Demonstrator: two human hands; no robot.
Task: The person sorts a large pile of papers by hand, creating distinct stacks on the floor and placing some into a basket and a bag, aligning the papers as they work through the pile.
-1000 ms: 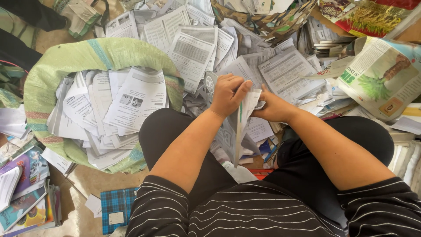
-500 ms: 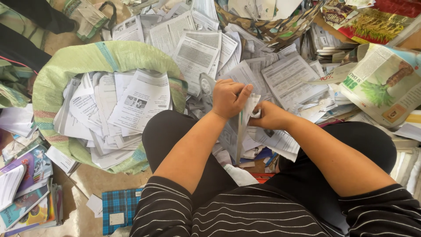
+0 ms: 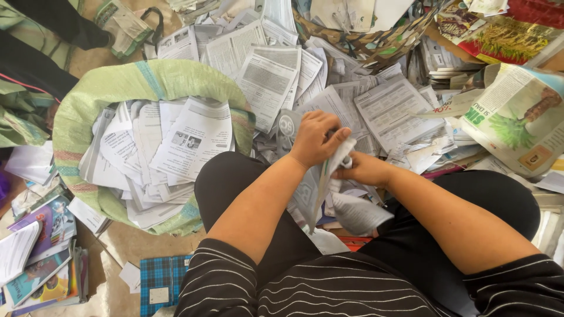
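Both hands — left hand point(image 3: 315, 138), right hand point(image 3: 365, 170) — grip folded paper sheets point(image 3: 320, 185).

Left of the knees, a sack point(image 3: 147, 79) on the floor, loose sheets point(image 3: 170, 147) in it; before the knees, both hands point(image 3: 335, 155) together on a folded bundle of pages point(image 3: 320, 188), above a spread of papers point(image 3: 329, 88); far right, an open magazine point(image 3: 517, 117); lower left, books point(image 3: 41, 258) stacked beside the sack.
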